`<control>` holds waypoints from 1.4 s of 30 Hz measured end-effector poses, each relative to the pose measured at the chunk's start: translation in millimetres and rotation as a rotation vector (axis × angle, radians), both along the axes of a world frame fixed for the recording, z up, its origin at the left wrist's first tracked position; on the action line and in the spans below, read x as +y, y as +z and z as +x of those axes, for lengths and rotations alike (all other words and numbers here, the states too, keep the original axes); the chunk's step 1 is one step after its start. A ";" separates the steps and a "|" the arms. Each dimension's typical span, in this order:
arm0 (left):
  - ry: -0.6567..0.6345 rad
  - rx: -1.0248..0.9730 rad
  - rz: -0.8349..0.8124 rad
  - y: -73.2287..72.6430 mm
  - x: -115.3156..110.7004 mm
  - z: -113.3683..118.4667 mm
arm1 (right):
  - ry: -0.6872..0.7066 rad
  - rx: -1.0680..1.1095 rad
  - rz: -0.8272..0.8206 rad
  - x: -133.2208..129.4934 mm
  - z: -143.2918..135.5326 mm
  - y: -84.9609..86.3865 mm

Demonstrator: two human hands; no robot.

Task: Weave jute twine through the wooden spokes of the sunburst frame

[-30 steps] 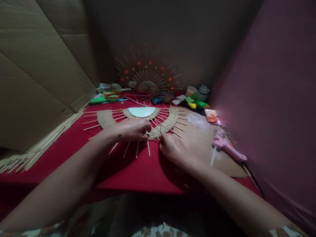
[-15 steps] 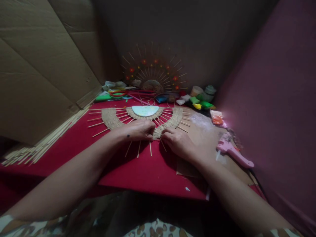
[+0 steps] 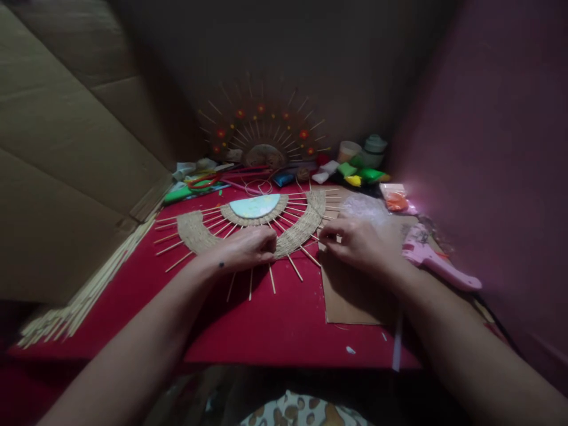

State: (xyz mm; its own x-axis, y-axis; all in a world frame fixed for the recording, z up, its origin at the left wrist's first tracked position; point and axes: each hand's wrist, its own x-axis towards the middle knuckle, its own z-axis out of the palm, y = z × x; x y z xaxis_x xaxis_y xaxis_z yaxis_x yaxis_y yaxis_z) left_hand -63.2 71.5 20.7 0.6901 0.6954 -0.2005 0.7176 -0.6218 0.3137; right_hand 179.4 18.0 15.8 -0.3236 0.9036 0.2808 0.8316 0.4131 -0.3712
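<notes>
A half-round sunburst of thin wooden sticks and woven twine lies on the red cloth, with a pale blue half-disc (image 3: 255, 205) at its centre. Twine forms an outer woven band (image 3: 302, 234) across the sticks. My left hand (image 3: 252, 245) is closed on the lower middle of this band, its fingertips partly hidden. To the right of the band, my right hand (image 3: 355, 239) pinches a thin twine strand, which runs faintly back toward the band. Stick ends (image 3: 295, 268) poke out below the weave.
Loose sticks (image 3: 89, 284) lie along the left cardboard wall. A pink glue gun (image 3: 439, 263) rests on the right beside brown cardboard (image 3: 350, 296). Behind are scissors (image 3: 202, 182), colourful packets (image 3: 370, 175), a cup (image 3: 349, 151) and a flowered sunburst (image 3: 265, 155).
My right hand has moved away from the band to the right, drawing the strand out. My left hand stays on the band. The sunburst has tilted slightly and the view has shifted.
</notes>
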 end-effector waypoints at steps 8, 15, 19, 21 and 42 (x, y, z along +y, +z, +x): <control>-0.016 -0.036 0.047 -4.5 -4.0 1.4 | 0.096 -0.027 0.005 1.6 6.9 5.6; -0.258 -0.298 0.121 -20.2 -15.1 12.9 | 0.084 -0.157 -0.037 0.8 5.9 6.0; -0.382 -0.160 0.362 -21.9 -21.8 18.5 | 0.079 -0.187 -0.047 -0.8 4.0 6.8; -0.432 -0.066 0.477 -20.0 -23.4 19.9 | 0.082 -0.158 -0.076 -2.2 3.4 8.6; -0.426 -0.113 0.567 -19.3 -18.7 17.6 | 0.246 -0.097 -0.338 -4.4 12.1 12.1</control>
State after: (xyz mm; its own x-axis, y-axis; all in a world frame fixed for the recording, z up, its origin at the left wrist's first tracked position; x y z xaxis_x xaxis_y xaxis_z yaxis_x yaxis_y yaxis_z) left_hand -45.5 52.9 1.3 0.9199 0.3370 0.2006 0.3586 -0.9298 -0.0824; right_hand 191.5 13.6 27.8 -0.5516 0.8319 -0.0603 0.7608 0.4722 -0.4451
